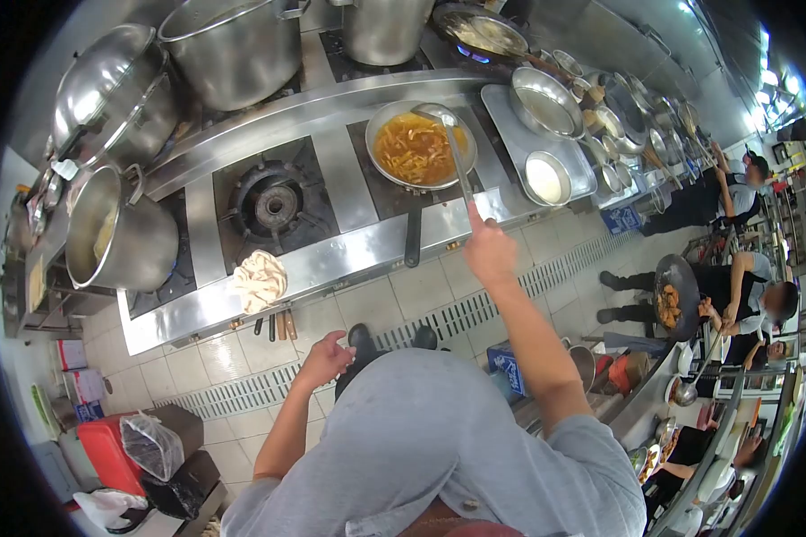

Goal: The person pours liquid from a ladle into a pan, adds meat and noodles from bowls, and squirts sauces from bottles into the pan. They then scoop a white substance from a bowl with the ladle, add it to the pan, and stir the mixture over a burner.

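A ladle (461, 167) is gripped by its handle end in my right hand (491, 251), fingers closed around it. Its round head rests at the far rim of a frying pan (372, 143), over or in the food. Inside the pan, orange-brown strips of food (412, 152) lie in a yellowish liquid. The pan sits on a burner, its dark handle (413, 237) pointing toward me. In front of my body, my left hand (325, 360) hangs in the air with fingers loosely curled and apart, holding nothing. A crumpled cream cloth (261, 279) lies on the stove edge nearby.
Left of the pan is an unlit burner (275, 206). Large steel pots (233, 54) stand behind and left. A metal tray (501, 103) at right holds a pan and a bowl of white contents (547, 179). Co-workers stand to the right, one holding a wok (678, 295).
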Motion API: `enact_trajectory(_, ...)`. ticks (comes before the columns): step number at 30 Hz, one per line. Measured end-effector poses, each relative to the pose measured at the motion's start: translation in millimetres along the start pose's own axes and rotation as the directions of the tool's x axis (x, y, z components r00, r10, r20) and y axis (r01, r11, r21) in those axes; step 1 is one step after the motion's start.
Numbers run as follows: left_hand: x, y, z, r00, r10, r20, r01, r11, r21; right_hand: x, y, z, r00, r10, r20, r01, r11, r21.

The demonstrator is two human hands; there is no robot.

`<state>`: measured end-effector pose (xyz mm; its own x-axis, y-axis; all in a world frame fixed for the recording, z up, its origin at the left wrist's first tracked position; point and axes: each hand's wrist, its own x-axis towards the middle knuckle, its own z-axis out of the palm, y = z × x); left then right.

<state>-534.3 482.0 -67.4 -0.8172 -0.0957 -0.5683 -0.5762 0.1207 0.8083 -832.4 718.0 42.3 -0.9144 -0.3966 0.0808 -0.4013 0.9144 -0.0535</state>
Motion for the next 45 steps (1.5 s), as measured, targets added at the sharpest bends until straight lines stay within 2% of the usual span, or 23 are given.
enact_trajectory(6,45.9,-18.2,9.7,0.992,0.026,0.127,-0.041,0.993,0.113,-7.7,-7.7,47.4,0.999,-0.003,0.050,0.002,1.000,0.009)
enact_trajectory(9,73.1,-16.0,18.4,0.986,-0.016,0.165,-0.003,0.993,0.115,-14.6,-22.1,29.6,0.988,0.043,0.146,-0.062,0.990,0.129)
enact_trajectory(15,112.8,-4.0,49.8,0.984,-0.077,0.159,0.080,0.997,-0.011,-27.1,-20.7,19.8,0.955,-0.021,0.297,-0.088,0.932,0.351)
enact_trajectory(18,121.1,5.9,72.4,0.987,-0.116,0.115,0.118,0.993,-0.011,-52.0,-1.8,35.5,0.979,-0.134,0.152,0.029,0.835,0.550)
enact_trajectory(21,125.8,6.1,96.2,0.981,-0.170,0.097,0.179,0.979,-0.100,-83.1,23.7,16.3,0.966,-0.228,0.125,0.068,0.682,0.728)
enact_trajectory(22,126.6,4.4,104.1,0.980,-0.175,0.094,0.185,0.977,-0.109,-95.5,36.2,21.0,0.966,-0.255,0.029,0.145,0.633,0.760)
enact_trajectory(25,131.7,-2.2,125.8,0.967,-0.222,0.122,0.238,0.961,-0.143,-137.6,83.9,32.0,0.971,-0.239,-0.002,0.148,0.595,0.790)
enact_trajectory(26,134.0,-1.0,133.3,0.963,-0.253,0.096,0.266,0.949,-0.167,-153.6,103.7,38.3,0.979,-0.206,-0.005,0.131,0.606,0.785)
enact_trajectory(30,165.9,-7.0,137.4,0.940,-0.342,-0.004,0.318,0.877,-0.361,-222.4,192.9,97.8,0.967,-0.082,0.242,-0.131,0.653,0.746)
enact_trajectory(33,205.1,-23.0,128.5,0.932,-0.361,-0.036,0.299,0.822,-0.485,-274.6,248.2,123.0,0.908,0.006,0.420,-0.326,0.642,0.694)
enact_trajectory(36,241.9,-43.0,117.1,0.942,-0.335,-0.016,0.262,0.766,-0.587,-320.0,283.1,135.5,0.844,0.107,0.525,-0.466,0.631,0.620)
enact_trajectory(41,267.3,-53.9,122.1,0.962,-0.270,0.048,0.222,0.662,-0.716,-357.8,319.7,142.2,0.836,0.136,0.532,-0.475,0.665,0.577)
enact_trajectory(43,258.1,-46.4,133.7,0.954,-0.298,0.011,0.222,0.684,-0.695,-351.4,325.0,138.4,0.851,0.127,0.510,-0.465,0.634,0.617)
enact_trajectory(45,253.2,-57.8,131.0,0.970,-0.242,0.012,0.201,0.778,-0.595,-329.4,325.1,130.7,0.873,0.098,0.478,-0.423,0.640,0.641)
